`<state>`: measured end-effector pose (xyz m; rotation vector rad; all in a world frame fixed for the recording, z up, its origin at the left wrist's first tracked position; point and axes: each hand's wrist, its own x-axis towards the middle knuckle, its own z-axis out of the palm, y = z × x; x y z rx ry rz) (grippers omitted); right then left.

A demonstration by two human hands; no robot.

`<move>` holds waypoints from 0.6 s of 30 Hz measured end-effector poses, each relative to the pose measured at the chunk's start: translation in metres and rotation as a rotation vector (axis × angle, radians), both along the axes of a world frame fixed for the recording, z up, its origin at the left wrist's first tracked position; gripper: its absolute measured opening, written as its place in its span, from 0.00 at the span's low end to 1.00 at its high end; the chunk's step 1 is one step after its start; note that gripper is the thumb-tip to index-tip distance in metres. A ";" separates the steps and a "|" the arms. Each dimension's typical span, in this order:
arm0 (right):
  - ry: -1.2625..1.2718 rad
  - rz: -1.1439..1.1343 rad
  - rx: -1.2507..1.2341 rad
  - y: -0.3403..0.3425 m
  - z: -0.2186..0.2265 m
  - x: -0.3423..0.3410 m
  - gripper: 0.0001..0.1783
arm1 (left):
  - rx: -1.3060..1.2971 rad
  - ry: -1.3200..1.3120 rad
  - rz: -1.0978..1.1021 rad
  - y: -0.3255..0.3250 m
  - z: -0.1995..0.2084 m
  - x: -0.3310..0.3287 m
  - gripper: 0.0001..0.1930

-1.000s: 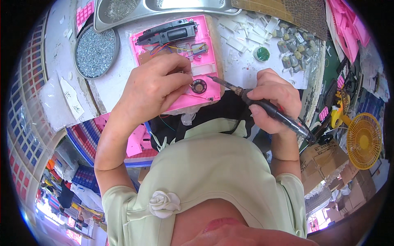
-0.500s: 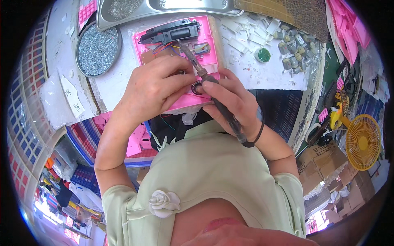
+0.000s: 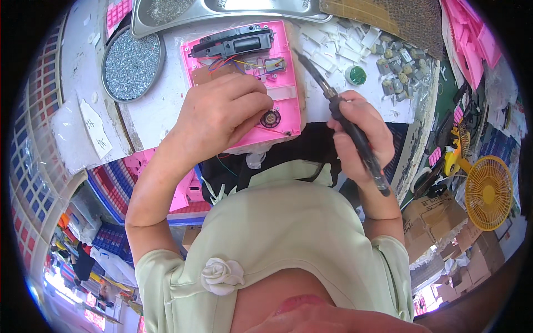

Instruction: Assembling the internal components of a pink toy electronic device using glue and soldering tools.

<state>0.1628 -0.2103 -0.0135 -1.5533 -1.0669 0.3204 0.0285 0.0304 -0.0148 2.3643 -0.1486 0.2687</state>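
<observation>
A soldering iron [image 3: 355, 126] with a black handle is in my right hand [image 3: 363, 133], its tip pointing up and left, just off the right edge of a pink plastic housing [image 3: 290, 66]. My left hand [image 3: 225, 108] lies over the housing's left side, fingers bent together beside a small round speaker [image 3: 270, 118]. Whatever those fingers pinch is hidden. Inside the housing sit a black plastic mechanism [image 3: 236, 44], a small motor [image 3: 274, 65], thin coloured wires and a brown board [image 3: 214, 73], partly covered by my left hand.
Left of the housing stands a round tray of screws [image 3: 133, 66]. A metal tray [image 3: 244, 10] lies at the back. White plastic parts [image 3: 347, 47], several small motors [image 3: 402, 69] and a green solder reel [image 3: 356, 74] lie at the right. A yellow fan [image 3: 488, 192] stands far right.
My right hand has moved right with the soldering iron, drawing its tip out of the housing and uncovering the speaker. My left hand stays nearly in place.
</observation>
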 end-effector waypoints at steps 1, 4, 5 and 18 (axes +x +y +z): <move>-0.056 0.033 0.007 -0.001 0.003 0.006 0.23 | 0.020 0.002 -0.002 -0.001 0.001 0.000 0.12; -0.124 0.057 -0.020 -0.001 0.011 0.011 0.20 | 0.057 0.041 0.015 -0.003 0.006 0.002 0.11; -0.146 0.071 -0.022 0.000 0.013 0.012 0.19 | 0.053 0.040 0.020 -0.004 0.006 0.003 0.11; -0.117 0.188 -0.021 0.008 0.011 0.006 0.25 | 0.077 0.044 0.049 -0.006 0.006 0.003 0.12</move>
